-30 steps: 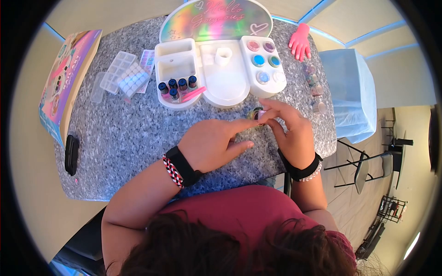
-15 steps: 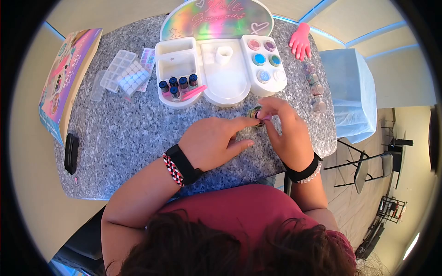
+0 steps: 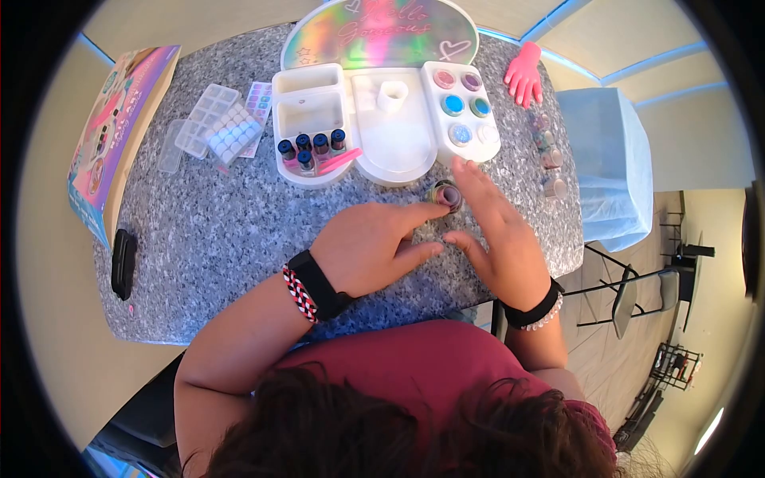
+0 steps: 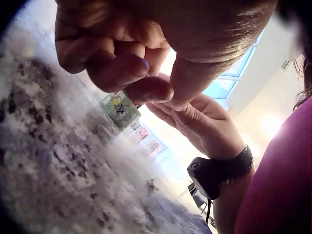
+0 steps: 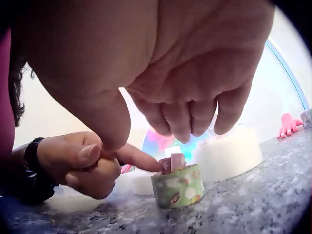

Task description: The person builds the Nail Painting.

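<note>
A green patterned ring-shaped roll stands on the speckled table, with small pinkish pieces poking up from its opening. My left hand reaches in from the left, its straight index fingertip touching a pinkish piece at the roll's top, the other fingers curled beneath. To the right of the roll and partly above it is my right hand, fingers extended, thumb apart, holding nothing. The left wrist view shows the roll partly behind my left fingers.
Behind the roll stands a white tray with dark-capped bottles, glitter pots and a shiny backboard. Clear cases, a box and a black case lie left. A pink model hand and small jars are right.
My right finger and thumb have come away from the pinkish piece at the roll and spread apart, and that hand has shifted slightly right. My left index finger stays at the roll.
</note>
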The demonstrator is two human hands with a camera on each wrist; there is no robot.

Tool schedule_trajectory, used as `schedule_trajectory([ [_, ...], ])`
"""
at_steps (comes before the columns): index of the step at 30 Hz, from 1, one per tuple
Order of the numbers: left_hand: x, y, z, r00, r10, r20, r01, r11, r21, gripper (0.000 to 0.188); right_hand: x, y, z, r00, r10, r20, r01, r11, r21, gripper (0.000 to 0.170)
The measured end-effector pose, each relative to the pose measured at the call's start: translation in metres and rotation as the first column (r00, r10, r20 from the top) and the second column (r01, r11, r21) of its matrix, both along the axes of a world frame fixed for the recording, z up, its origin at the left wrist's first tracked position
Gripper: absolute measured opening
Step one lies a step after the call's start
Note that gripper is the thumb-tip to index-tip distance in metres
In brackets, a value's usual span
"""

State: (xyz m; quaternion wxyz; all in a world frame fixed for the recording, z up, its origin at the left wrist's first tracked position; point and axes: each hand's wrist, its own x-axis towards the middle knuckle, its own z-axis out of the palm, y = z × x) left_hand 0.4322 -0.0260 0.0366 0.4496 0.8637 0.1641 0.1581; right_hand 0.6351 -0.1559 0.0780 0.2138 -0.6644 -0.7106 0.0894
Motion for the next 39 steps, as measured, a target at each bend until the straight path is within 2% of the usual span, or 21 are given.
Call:
schedule_trajectory([
  [4, 0.001, 0.0, 0.006, 1.0, 0.028, 0.007, -0.028, 0.999, -0.015, 0.037, 0.002, -0.008, -0.015, 0.991, 0.056, 0.121, -0.043, 0.994, -0.102, 0.079],
  [5, 0.001, -0.001, 0.007, 0.995, 0.085, 0.05, -0.085, 0.996, -0.012, 0.034, 0.002, -0.009, -0.015, 0.992, 0.047, 0.119, -0.036, 0.995, -0.096, 0.079],
  [6, 0.001, -0.001, 0.009, 0.985, 0.143, 0.092, -0.143, 0.99, -0.009, 0.032, 0.003, -0.008, -0.014, 0.996, 0.024, 0.088, -0.018, 0.998, -0.06, 0.078],
  [11, 0.003, 0.0, 0.01, 0.978, 0.186, 0.091, -0.188, 0.982, 0.011, 0.031, 0.004, -0.004, -0.014, 0.991, -0.117, -0.067, 0.122, 0.989, 0.078, 0.07],
  [13, 0.004, 0.001, 0.011, 0.976, 0.183, 0.12, -0.187, 0.982, 0.02, 0.032, 0.005, -0.001, -0.021, 0.955, -0.204, -0.214, 0.202, 0.979, -0.035, 0.066],
  [15, 0.003, 0.001, 0.016, 0.989, 0.146, 0.025, -0.147, 0.989, 0.003, 0.037, 0.004, 0.0, -0.022, 0.941, -0.205, -0.268, 0.21, 0.978, -0.012, 0.065],
  [17, 0.004, 0.0, 0.013, 0.992, 0.114, 0.058, -0.116, 0.993, 0.02, 0.04, 0.002, 0.002, -0.02, 0.925, -0.189, -0.329, 0.205, 0.979, 0.014, 0.064],
  [19, 0.002, 0.0, 0.016, 0.992, 0.098, 0.084, -0.101, 0.994, 0.043, 0.043, -0.001, 0.0, -0.008, 0.805, -0.169, -0.569, 0.16, 0.985, -0.066, 0.064],
  [21, 0.001, 0.0, 0.021, 0.991, 0.083, 0.106, -0.088, 0.995, 0.036, 0.048, 0.0, -0.001, -0.007, 0.776, -0.15, -0.613, 0.137, 0.988, -0.068, 0.063],
  [23, 0.0, 0.002, 0.024, 0.985, 0.073, 0.154, -0.093, 0.987, 0.129, 0.049, 0.001, -0.004, -0.007, 0.672, -0.173, -0.72, 0.105, 0.985, -0.138, 0.065],
  [25, -0.001, 0.002, 0.031, 0.982, 0.028, 0.186, -0.06, 0.983, 0.171, 0.047, 0.001, -0.006, -0.006, 0.63, -0.151, -0.762, 0.075, 0.988, -0.135, 0.065],
  [27, -0.002, 0.005, 0.036, 0.973, -0.001, 0.229, -0.057, 0.967, 0.247, 0.046, -0.001, -0.007, -0.006, 0.437, -0.15, -0.887, 0.025, 0.988, -0.155, 0.065],
  [28, -0.004, 0.005, 0.041, 0.975, 0.006, 0.222, -0.071, 0.955, 0.287, 0.046, -0.001, -0.008, -0.007, 0.429, -0.139, -0.893, 0.028, 0.99, -0.141, 0.065],
  [30, -0.009, 0.006, 0.05, 0.978, 0.004, 0.208, -0.075, 0.938, 0.337, 0.047, -0.003, -0.009, -0.009, 0.202, -0.114, -0.973, -0.072, 0.989, -0.131, 0.069],
  [31, -0.014, 0.009, 0.055, 0.978, 0.04, 0.205, -0.109, 0.936, 0.336, 0.045, -0.004, -0.01, -0.005, 0.194, -0.102, -0.976, -0.065, 0.991, -0.116, 0.069],
  [33, -0.021, 0.022, 0.067, 0.959, 0.16, 0.232, -0.228, 0.924, 0.308, 0.041, -0.001, -0.012, 0.009, 0.367, -0.047, -0.929, -0.03, 0.998, -0.062, 0.073],
  [34, -0.028, 0.03, 0.073, 0.936, 0.247, 0.25, -0.312, 0.911, 0.271, 0.038, 0.002, -0.013, 0.011, 0.365, -0.043, -0.93, -0.026, 0.998, -0.056, 0.073],
  [36, -0.043, 0.055, 0.086, 0.857, 0.467, 0.219, -0.508, 0.838, 0.2, 0.035, 0.01, -0.019, 0.012, 0.543, -0.027, -0.839, 0.013, 1.0, -0.024, 0.072],
  [37, -0.053, 0.076, 0.087, 0.86, 0.468, 0.202, -0.509, 0.812, 0.287, 0.035, 0.012, -0.022, 0.012, 0.541, -0.027, -0.84, 0.014, 1.0, -0.022, 0.072],
  [38, -0.062, 0.096, 0.082, 0.862, 0.471, 0.187, -0.506, 0.778, 0.373, 0.034, 0.014, -0.025, 0.012, 0.589, -0.043, -0.807, 0.029, 0.999, -0.031, 0.069],
  [39, -0.067, 0.109, 0.077, 0.861, 0.473, 0.189, -0.508, 0.775, 0.376, 0.034, 0.016, -0.027, 0.012, 0.636, -0.057, -0.77, 0.044, 0.998, -0.037, 0.067],
])
